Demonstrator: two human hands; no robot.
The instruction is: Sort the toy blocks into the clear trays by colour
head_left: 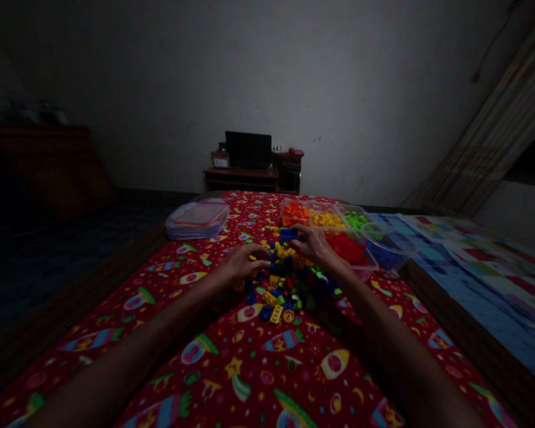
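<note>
A loose pile of toy building bricks (274, 284) in yellow, blue, green and red lies on the red patterned cloth in front of me. My right hand (310, 241) is over the far side of the pile, its fingers closed on a blue brick (288, 233). At the pile's left edge is my left hand (245, 261), thumb and fingers apart, with nothing visible between them. Beyond and right of the pile stand clear containers of sorted bricks: orange bricks (295, 212), yellow bricks (327, 219), green bricks (355, 220), red bricks (346, 248) and blue bricks (386, 252).
A stack of clear plastic lids (198, 219) rests at the far left of the red cloth (196, 351). Right of it is a blue patterned bed surface (463, 279). A dark screen (248, 148) stands on a low cabinet by the wall. The room is dim.
</note>
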